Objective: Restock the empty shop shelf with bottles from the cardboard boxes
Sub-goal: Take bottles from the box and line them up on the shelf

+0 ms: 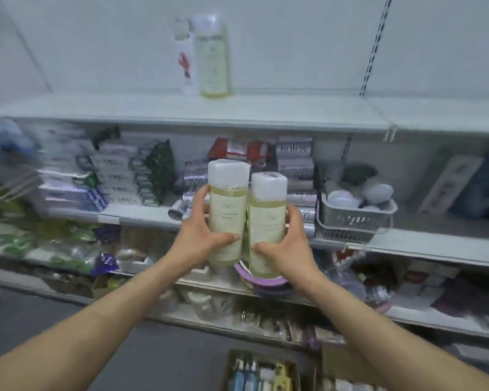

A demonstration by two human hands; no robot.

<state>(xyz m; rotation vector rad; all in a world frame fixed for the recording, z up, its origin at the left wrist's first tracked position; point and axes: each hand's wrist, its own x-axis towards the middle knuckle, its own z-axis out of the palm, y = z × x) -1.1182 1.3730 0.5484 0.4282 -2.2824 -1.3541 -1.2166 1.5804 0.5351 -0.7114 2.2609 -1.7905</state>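
Two tall bottles of pale yellow liquid with white caps are held upright, side by side, in front of the shelving. My left hand (202,238) grips the left bottle (227,210) and my right hand (290,249) grips the right bottle (266,221). The white upper shelf (266,110) carries one matching yellow bottle (213,57) and a slim white bottle with red marks (185,60) beside it. A cardboard box (261,371) with several bottles stands on the floor below.
Lower shelves are packed with boxed goods (96,176), a grey basket of round containers (356,213) and mixed packets. A slotted shelf upright (374,46) runs up the back wall at right. The grey floor (40,314) shows at left.
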